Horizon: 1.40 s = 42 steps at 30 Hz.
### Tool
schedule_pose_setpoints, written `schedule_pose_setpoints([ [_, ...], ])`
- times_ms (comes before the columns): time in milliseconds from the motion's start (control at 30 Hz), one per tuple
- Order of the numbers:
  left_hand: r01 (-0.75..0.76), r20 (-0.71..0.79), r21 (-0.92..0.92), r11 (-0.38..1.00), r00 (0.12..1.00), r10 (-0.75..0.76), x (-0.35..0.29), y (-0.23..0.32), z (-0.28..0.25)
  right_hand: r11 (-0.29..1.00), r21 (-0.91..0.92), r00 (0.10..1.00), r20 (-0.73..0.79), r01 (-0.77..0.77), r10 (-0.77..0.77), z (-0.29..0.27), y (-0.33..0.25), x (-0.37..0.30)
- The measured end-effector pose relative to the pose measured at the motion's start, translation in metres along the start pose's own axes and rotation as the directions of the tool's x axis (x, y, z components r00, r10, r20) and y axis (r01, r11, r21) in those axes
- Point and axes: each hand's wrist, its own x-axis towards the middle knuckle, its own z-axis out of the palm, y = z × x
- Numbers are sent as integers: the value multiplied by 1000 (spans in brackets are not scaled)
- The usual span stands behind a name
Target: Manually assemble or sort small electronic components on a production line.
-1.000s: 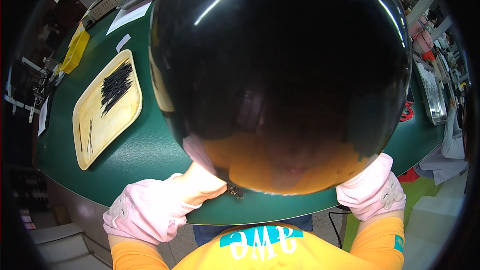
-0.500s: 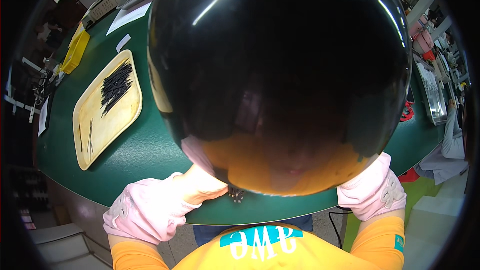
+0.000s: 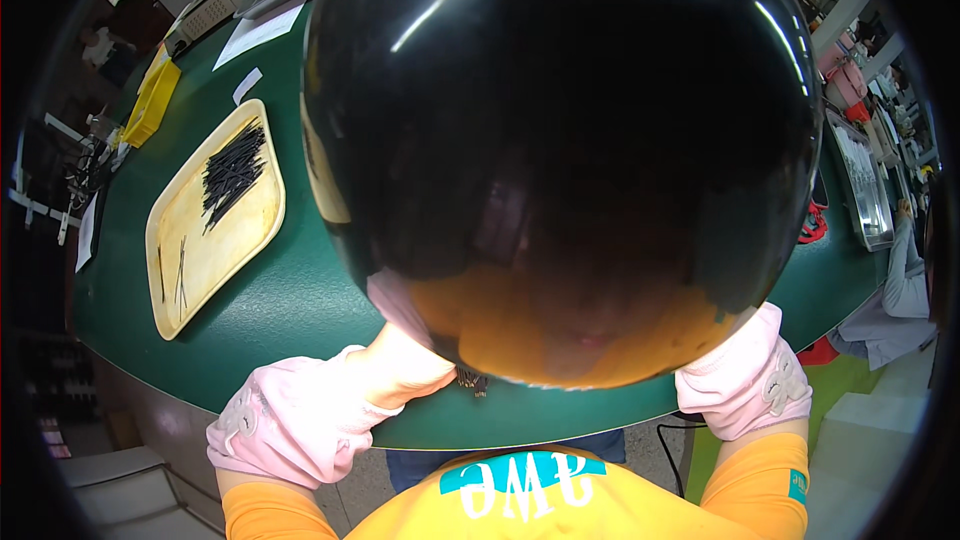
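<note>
A large glossy black dome [image 3: 570,170] hangs over the table and covers most of the work area. The wrist and back of my left hand [image 3: 405,368] show at its lower left rim, but the fingers are hidden beneath it. Close beside that hand, a small cluster of thin dark pieces [image 3: 472,380] sticks out below the rim. Only the pink sleeve cover [image 3: 745,380] of my right arm shows; the hand itself is behind the dome. Whatever either hand holds cannot be seen.
On the green table [image 3: 300,290], a cream tray [image 3: 215,270] at the left carries many thin black sticks [image 3: 235,175]. Beyond it are a yellow bin [image 3: 152,105] and white paper [image 3: 258,37]. A metal tray [image 3: 862,185] and a red object [image 3: 815,225] lie at the right.
The dome's edge appears slightly further right and higher. The thin pieces by my left hand have shifted a little. My forearms have hardly moved.
</note>
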Motion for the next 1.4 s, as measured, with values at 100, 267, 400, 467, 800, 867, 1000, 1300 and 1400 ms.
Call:
schedule_pose_setpoints([
  [100, 51, -7, -46, 998, 999, -52, 11, -7, -3, 973, 46, 974, 24, -226, 225, 0, -9, -3],
  [267, 122, -67, -108, 987, 989, -130, -5, 16, 20, 966, -258, 1000, -3, -11, 11, 19, 1, 5],
  [400, 155, -104, -78, 985, 981, -162, -5, 2, 14, 978, -201, 997, -34, 60, -68, 29, 4, 4],
  [467, 294, -212, 67, 953, 938, -274, -4, 3, 11, 945, -302, 980, -117, 121, -163, 25, 1, 3],
  [800, 135, -87, 10, 991, 987, -133, 4, 3, 9, 899, -293, 941, 10, 325, -337, -1, 25, 7],
  [867, 115, -121, -94, 989, 985, -126, -13, 11, 4, 986, 30, 986, 22, 164, -165, 11, 14, 12],
  [1000, 162, -60, -253, 954, 981, -183, 5, -9, -2, 966, 231, 993, 53, -114, 104, 4, -5, 0],
  [1300, 85, -20, -125, 988, 996, -88, 7, 1, 1, 991, -128, 967, -254, -45, 11, 38, 2, 6],
  [1400, 86, -4, -120, 989, 996, -87, 8, 0, 3, 949, -265, 971, -208, -169, 115, 19, -10, 2],
])
